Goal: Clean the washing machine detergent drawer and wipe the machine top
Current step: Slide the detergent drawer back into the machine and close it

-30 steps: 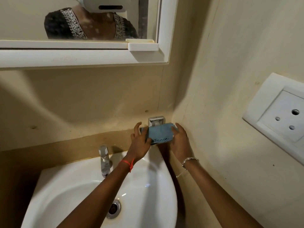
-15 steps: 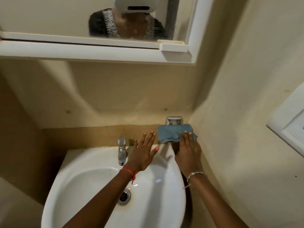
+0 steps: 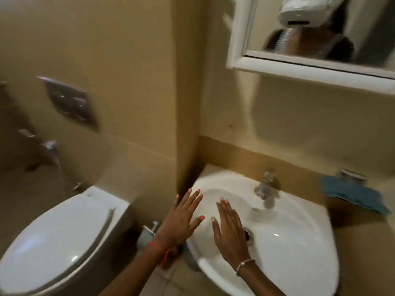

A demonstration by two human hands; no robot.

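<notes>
Your left: white plastic toilet lid | ahead: white ceramic basin, chrome tap on it | blue cloth right of tap

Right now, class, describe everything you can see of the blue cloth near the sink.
The blue cloth looks like thin, soft fabric, dull teal, spread fairly flat with its right corner drooping. It lies by the wall just below a small metal holder, right of the tap and past the sink rim. Blur hides any weave or pattern, and what carries it cannot be told. Neither the left hand nor the right hand touches it.
</notes>
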